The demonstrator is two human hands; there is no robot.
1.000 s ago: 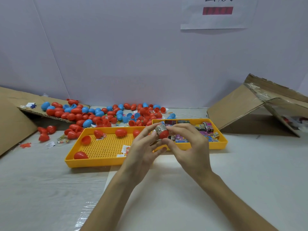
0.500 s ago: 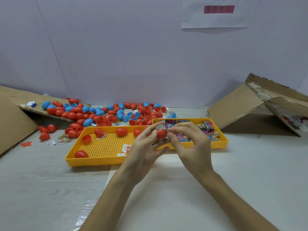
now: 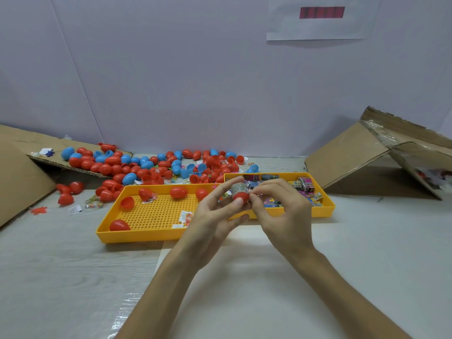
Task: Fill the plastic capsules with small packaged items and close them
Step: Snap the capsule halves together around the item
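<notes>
Left hand (image 3: 210, 217) and right hand (image 3: 285, 214) pinched a red capsule half (image 3: 241, 198) with a packet (image 3: 239, 188) inside, hiding part of two yellow trays (image 3: 137, 237). Loose capsules (image 3: 146, 165) lay behind.

Yellow perforated plastic trays: two (left tray (image 3: 156, 214), right tray (image 3: 326, 209))
Bare hands: two (left hand (image 3: 212, 216), right hand (image 3: 285, 212))
Held red plastic capsule half (image 3: 241, 198): one
Silver-wrapped packet (image 3: 239, 188) inside it: one
Red capsule pieces (image 3: 119, 225) in left tray: five
Brown cardboard boxes (image 3: 354, 157): two
Loose red and blue capsules (image 3: 146, 165) behind: dozens, uncountable
</notes>
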